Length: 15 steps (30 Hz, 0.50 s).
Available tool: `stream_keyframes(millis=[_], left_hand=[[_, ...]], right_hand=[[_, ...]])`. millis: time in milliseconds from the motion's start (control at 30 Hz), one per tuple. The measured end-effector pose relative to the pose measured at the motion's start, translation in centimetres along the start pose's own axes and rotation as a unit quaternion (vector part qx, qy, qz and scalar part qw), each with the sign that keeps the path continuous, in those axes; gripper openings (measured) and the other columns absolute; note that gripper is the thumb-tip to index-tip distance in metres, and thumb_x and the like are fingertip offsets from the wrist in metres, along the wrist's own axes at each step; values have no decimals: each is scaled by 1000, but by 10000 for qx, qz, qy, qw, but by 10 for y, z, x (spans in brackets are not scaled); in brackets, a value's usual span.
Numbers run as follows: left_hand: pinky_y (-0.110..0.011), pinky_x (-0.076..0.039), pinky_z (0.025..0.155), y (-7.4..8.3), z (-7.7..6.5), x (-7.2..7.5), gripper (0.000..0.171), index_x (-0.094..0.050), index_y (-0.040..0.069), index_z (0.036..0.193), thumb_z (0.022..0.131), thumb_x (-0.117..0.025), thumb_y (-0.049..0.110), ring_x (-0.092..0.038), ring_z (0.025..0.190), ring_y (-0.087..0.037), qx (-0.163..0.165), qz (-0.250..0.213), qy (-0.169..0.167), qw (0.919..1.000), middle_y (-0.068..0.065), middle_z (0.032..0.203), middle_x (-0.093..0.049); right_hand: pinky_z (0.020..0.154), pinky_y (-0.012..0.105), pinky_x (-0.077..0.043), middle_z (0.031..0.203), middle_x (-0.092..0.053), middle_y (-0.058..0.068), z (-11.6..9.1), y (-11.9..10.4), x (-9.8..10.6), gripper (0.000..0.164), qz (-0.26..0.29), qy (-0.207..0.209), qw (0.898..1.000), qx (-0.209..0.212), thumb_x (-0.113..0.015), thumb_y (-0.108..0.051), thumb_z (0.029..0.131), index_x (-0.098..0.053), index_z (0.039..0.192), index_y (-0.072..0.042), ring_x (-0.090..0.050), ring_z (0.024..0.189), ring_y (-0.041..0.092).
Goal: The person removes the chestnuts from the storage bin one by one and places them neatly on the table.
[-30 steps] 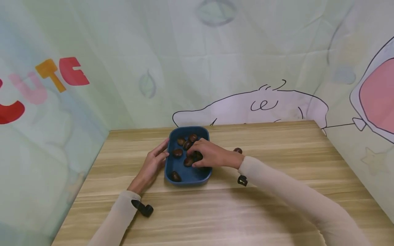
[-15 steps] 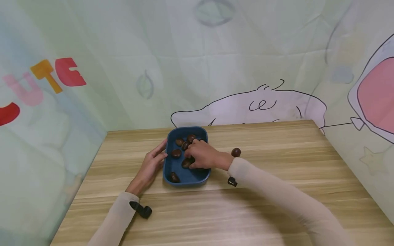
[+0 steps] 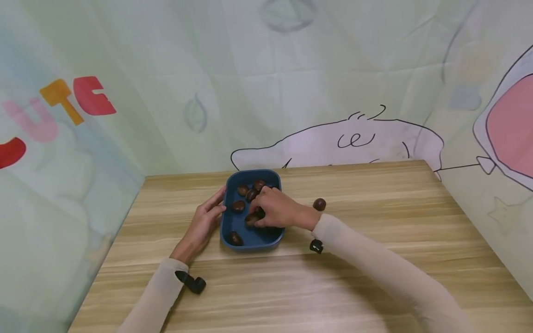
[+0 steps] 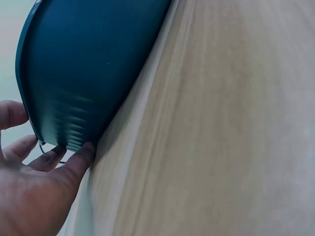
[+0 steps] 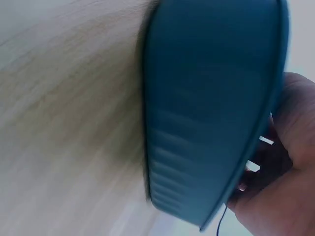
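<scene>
A blue rectangular container point(image 3: 251, 249) stands on the table with several glossy brown chestnuts point(image 3: 238, 206) inside. My left hand point(image 3: 203, 224) rests along its left side; in the left wrist view the extended fingers point(image 4: 81, 160) touch the container's outer wall point(image 4: 88, 64). From the right, my right hand point(image 3: 280, 209) reaches over the rim, its fingers curled around a dark chestnut point(image 3: 260, 212) among the others. The right wrist view shows mostly the outer wall point(image 5: 206, 98), which hides part of the right hand point(image 5: 280, 201) and its fingertips.
One loose chestnut point(image 3: 319, 204) lies on the wooden table point(image 3: 266, 296), right of the container and close beyond the right wrist. A printed cloth backdrop point(image 3: 258, 111) rises behind the table's far edge and along both sides.
The right hand first shifts slightly left within the container, then stays nearly in place with its fingers among the chestnuts. The left hand keeps its place at the container's side.
</scene>
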State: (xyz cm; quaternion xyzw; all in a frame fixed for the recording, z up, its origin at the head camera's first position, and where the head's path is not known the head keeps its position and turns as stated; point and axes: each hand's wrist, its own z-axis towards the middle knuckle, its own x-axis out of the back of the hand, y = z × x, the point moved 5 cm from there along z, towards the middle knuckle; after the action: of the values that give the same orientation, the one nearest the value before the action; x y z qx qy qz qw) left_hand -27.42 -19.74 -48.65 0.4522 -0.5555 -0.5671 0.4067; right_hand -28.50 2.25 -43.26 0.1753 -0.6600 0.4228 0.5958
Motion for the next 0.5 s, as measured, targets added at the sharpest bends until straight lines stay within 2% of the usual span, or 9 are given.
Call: stream_keyframes(millis=[267,500], left_hand=[[-22,-53,106,0,0,0,63,-31,11,175,114,-46,4,-31,164,-32,-22,-36,47,10000,-11,180,-29],[-23,-52,108,-1,1,-1,63,-31,12,175,114,-46,5,-30,165,-31,5,35,12,10000,-10,180,-29]], right_hand=[[97,39,-47,120,-81,-1,-20,3,16,33,539,358,9978,119,-90,-27,93,-84,122,-12,-57,110,20],[100,41,-50,118,-79,1,-44,8,29,29,987,634,9931,-82,-90,-22,93,-83,119,-11,-59,115,24]])
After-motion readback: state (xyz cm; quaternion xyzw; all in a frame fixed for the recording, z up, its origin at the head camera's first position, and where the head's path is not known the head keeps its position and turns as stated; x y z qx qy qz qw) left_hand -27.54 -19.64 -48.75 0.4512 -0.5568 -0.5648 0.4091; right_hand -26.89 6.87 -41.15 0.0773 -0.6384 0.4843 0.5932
